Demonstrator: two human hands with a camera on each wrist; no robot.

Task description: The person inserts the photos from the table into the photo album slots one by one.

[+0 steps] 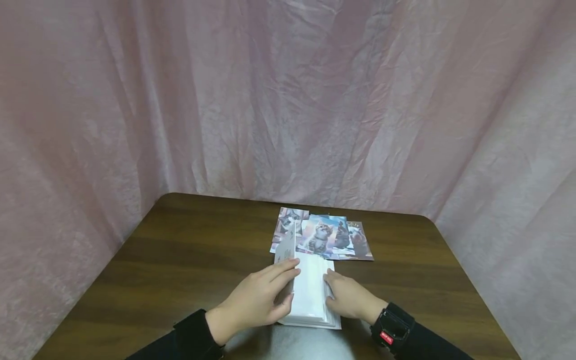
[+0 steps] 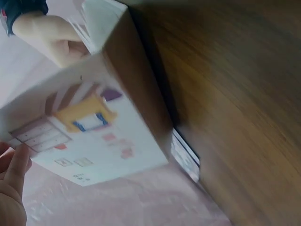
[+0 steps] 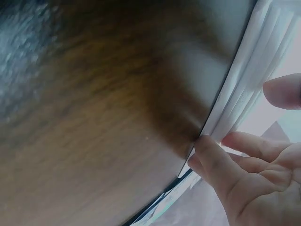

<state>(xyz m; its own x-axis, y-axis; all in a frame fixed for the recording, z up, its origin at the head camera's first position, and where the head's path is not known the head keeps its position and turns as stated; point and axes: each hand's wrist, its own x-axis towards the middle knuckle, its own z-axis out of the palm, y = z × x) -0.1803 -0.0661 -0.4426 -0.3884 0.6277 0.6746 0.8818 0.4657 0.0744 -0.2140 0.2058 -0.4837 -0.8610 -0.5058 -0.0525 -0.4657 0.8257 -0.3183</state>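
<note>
A photo album (image 1: 309, 290) with white pages lies on the table, its front cover (image 1: 286, 246) raised nearly upright at the left. My left hand (image 1: 258, 297) holds the cover by its edge; the left wrist view shows fingertips at the edge of the printed cover (image 2: 94, 127), which bears a drawn yellow window and stripes. My right hand (image 1: 353, 295) touches the right edge of the page stack. In the right wrist view its fingers (image 3: 218, 162) rest against the page edges (image 3: 240, 89), while the thumb stays apart from them.
Several kitten picture cards (image 1: 320, 235) lie overlapping behind the album, partly hidden by the raised cover. The brown wooden table (image 1: 202, 250) ends at a pink curtain (image 1: 292, 100). A black wrist device (image 1: 392, 327) sits on my right wrist.
</note>
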